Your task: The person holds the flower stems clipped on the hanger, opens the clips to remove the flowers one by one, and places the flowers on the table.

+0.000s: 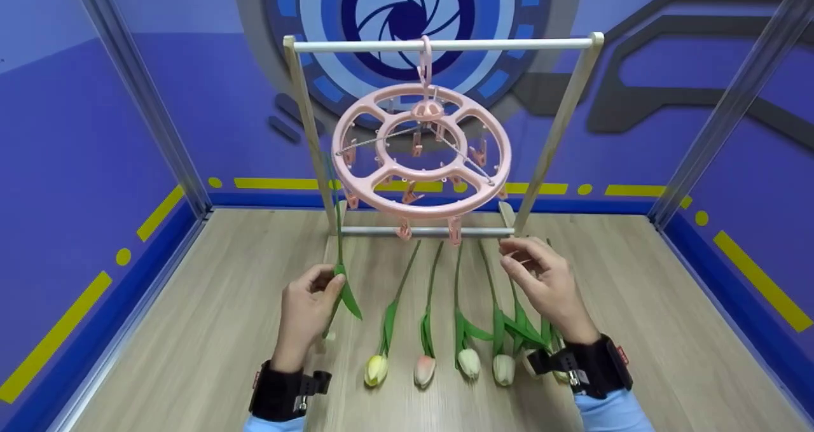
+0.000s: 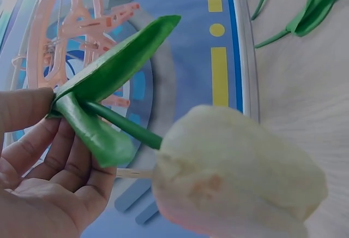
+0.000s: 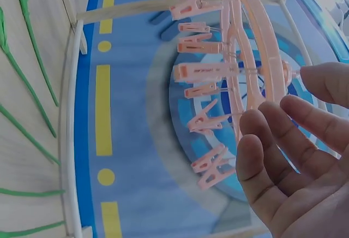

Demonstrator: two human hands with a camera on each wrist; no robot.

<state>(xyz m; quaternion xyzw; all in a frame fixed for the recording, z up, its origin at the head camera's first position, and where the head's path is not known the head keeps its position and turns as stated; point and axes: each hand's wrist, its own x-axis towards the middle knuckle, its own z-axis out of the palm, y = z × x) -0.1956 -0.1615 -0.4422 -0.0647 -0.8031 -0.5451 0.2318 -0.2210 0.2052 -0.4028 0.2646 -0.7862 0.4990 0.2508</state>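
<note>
My left hand (image 1: pixel 334 281) pinches a tulip stem (image 1: pixel 338 228) where its green leaf (image 1: pixel 350 299) branches off, with the stem pointing up toward the hanger's left rim. In the left wrist view the fingers (image 2: pixel 32 140) hold the leaf base and the tulip's pale bloom (image 2: pixel 234 178) fills the foreground. A pink round peg hanger (image 1: pixel 421 152) hangs from the rack's top bar (image 1: pixel 445 44). My right hand (image 1: pixel 518 257) hovers below the hanger's right side with relaxed fingers (image 3: pixel 272 140) that hold nothing, close to the pink pegs (image 3: pixel 202 71).
Several tulips lie side by side on the wooden table (image 1: pixel 222 305): a yellow one (image 1: pixel 376 369), a pink one (image 1: pixel 424 369), white ones (image 1: pixel 469 362), and more under my right wrist. The rack's lower bar (image 1: pixel 426 231) crosses behind them. Blue walls enclose the table.
</note>
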